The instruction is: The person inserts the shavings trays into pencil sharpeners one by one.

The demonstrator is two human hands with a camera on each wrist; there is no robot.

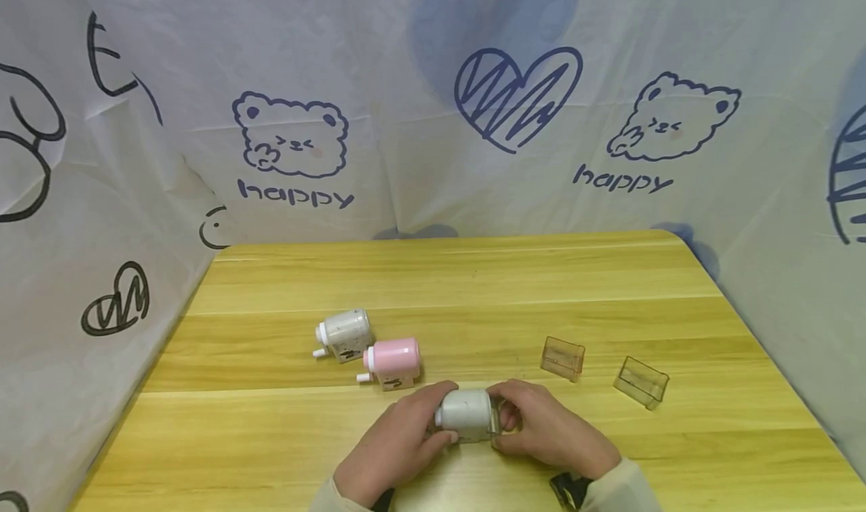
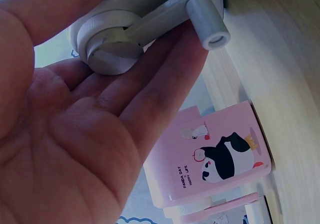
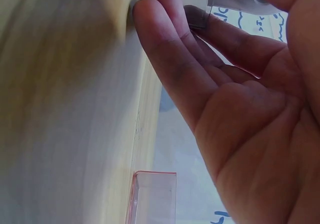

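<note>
A pale grey crank pencil sharpener is at the near middle of the table, between both hands. My left hand grips its crank end, fingers along the far side and thumb at the near side. In the left wrist view the crank handle juts out past the fingers. At the other end, my right hand pinches a clear shavings drawer, which sits at the sharpener's open end. Part of the drawer is hidden behind the fingers.
A pink sharpener and another grey sharpener stand left of the hands, cranks facing left. Two loose see-through drawers, one orange-tinted and one smoky, lie to the right. Printed cloth hangs around the wooden table.
</note>
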